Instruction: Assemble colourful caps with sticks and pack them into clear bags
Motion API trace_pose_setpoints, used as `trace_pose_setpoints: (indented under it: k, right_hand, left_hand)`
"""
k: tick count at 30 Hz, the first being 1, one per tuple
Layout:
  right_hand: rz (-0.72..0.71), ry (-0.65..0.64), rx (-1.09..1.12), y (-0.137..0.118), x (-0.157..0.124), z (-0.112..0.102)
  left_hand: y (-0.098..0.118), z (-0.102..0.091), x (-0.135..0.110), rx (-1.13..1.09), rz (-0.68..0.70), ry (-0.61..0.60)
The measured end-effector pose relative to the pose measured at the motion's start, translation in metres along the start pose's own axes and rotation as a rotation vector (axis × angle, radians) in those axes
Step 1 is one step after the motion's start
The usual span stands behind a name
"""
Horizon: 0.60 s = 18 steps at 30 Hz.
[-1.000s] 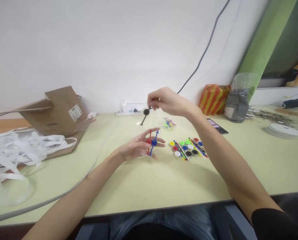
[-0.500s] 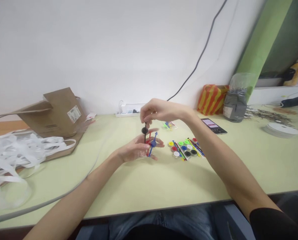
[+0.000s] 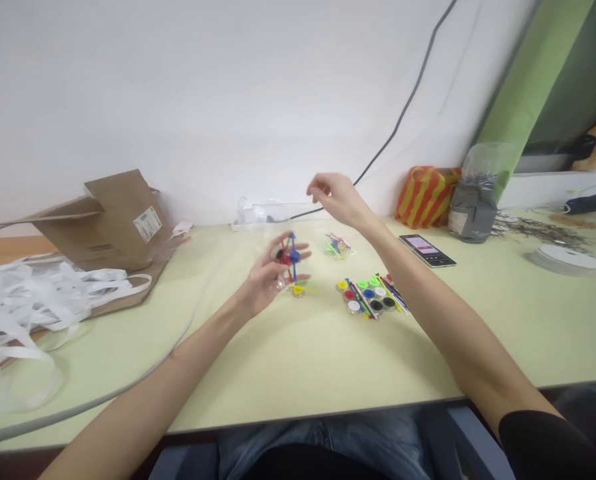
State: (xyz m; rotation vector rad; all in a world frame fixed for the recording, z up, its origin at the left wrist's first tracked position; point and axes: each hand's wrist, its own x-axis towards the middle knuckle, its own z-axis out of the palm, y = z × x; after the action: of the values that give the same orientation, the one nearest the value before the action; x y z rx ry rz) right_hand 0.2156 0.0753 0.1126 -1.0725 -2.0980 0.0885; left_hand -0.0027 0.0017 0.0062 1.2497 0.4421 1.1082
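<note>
Left grip (image 3: 268, 275) pinches the red spinner (image 3: 287, 259) and blue spinner (image 3: 295, 257) between thumb and fingers, seemingly to keep them together; a yellow spinner (image 3: 298, 291) shows just below. Right grip (image 3: 335, 195) hovers higher, fingers bent, its hold impossible to tell. Discs (image 3: 369, 293) lie right of the left grip, probably grouped for easy reach.

On the table (image 3: 288, 373), a carton (image 3: 115, 223) is at the left behind a heap of strips (image 3: 38, 300), while the left hand (image 3: 265, 277), with spinners (image 3: 295, 257) in it, is between the carton and a group of discs (image 3: 369, 293). Behind the discs lie a packet (image 3: 335, 247) and, to the right, a phone (image 3: 428, 251); farther right come a bag (image 3: 473, 213) and then a reel (image 3: 565, 261).
</note>
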Motion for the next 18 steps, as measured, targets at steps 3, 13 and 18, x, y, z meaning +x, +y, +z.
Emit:
trace_pose_setpoints:
  k: [3,13,18]
  right_hand:
    - [0.112,-0.495,-0.118,0.014,-0.003,0.015]
    - [0.276,-1.219,-0.095,0.000,-0.016,0.084]
    - [0.216,-1.077,-0.060,0.017,-0.008,0.060]
  left_hand:
    - [0.003,-0.006,0.005,-0.027,0.177,0.240]
    - [0.005,-0.008,0.005,0.027,0.162,0.257]
    - [0.006,-0.006,0.002,0.033,0.162,0.219]
